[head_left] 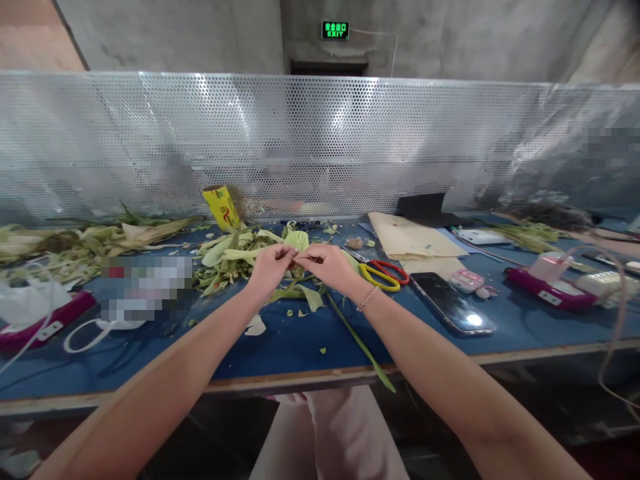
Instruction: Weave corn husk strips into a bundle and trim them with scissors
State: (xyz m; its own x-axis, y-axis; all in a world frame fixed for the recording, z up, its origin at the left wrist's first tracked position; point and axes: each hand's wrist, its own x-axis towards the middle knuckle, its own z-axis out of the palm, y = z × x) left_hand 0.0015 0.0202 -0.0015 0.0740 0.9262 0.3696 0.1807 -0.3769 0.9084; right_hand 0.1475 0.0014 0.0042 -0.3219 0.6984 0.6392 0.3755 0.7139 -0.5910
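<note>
At frame centre, the bare left hand [273,269] and the braceleted right hand [327,262] pinch a partly hidden pale-green leafy husk piece [299,239], which might tear if tugged unevenly.

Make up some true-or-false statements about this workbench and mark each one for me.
1. The left hand and right hand are close together. True.
2. Leafy plant pieces lie beside the left hand. True.
3. The bracelet is on the left wrist. False: the bracelet is on the right.
4. The phone lies to the right of the scissors. True.
5. The exit sign glows red. False: the exit sign glows green.
</note>
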